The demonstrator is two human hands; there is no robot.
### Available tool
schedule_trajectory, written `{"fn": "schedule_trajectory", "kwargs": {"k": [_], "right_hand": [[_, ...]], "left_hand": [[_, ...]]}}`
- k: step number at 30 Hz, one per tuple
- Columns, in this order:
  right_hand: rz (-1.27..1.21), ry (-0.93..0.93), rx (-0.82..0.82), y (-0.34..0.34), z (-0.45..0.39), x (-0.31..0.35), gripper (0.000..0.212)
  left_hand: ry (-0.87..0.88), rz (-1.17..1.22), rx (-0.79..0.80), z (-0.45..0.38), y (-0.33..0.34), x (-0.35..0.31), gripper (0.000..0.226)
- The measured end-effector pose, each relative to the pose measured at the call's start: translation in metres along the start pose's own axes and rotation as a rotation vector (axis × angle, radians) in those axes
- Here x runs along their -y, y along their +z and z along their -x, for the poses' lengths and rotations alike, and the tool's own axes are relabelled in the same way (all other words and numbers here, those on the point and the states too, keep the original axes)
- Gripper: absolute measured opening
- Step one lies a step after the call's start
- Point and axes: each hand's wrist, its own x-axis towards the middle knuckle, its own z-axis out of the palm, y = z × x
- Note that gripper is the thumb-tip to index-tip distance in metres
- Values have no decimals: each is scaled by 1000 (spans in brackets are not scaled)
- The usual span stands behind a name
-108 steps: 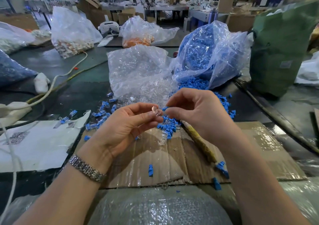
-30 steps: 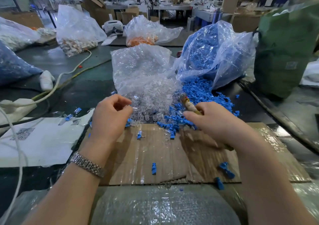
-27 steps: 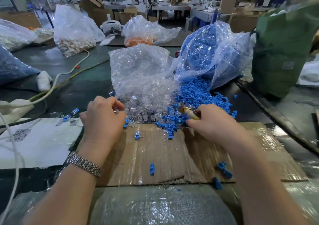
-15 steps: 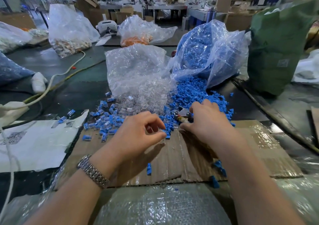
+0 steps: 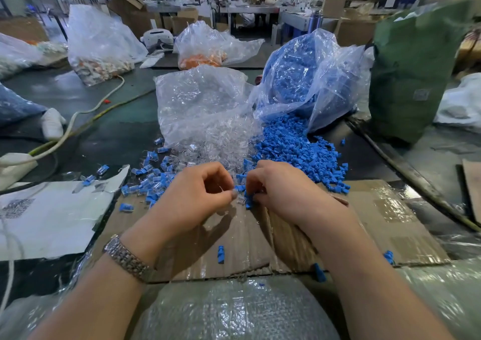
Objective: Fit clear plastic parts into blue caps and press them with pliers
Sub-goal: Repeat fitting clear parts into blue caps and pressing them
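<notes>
Both of your hands have drawn together over the far edge of the flat brown cardboard sheet (image 5: 260, 238) since the earlier frame. Your left hand (image 5: 192, 196), a metal-link wristwatch (image 5: 126, 257) on its wrist, curls its grip and pinches a small clear plastic part (image 5: 240, 199) at the fingertips. Your right hand (image 5: 281, 188) curls its grip round a small blue plastic cap (image 5: 248, 202), touching the clear part. Whether the pliers sit in that hand cannot be told. Just beyond lie the heap of clear plastic parts (image 5: 221, 144) spilling from a clear bag (image 5: 197, 100) and the loose pile of blue caps (image 5: 299, 152) from a second bag (image 5: 309, 79), both on the dark bench (image 5: 117, 136).
</notes>
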Motion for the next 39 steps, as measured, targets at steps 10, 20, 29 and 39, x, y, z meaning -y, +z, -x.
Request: {"fn": "schedule_trajectory", "kwargs": {"k": [10,20,29,39], "right_hand": [[-224,-30,-223,-6,4,-10,7],[-1185,-93,-257,-23,13,-6,4],[-967,-193,-243,-19,12,-1,4],[-769,-214,-316,-13,10,2,6]], "left_hand": [[-217,922,36,-6,-12,5,23],[-199,998,87,-4,-11,-3,23],[-179,1005,92,-1,-10,-11,16],[-116,977,82,1,-12,-7,19]]}}
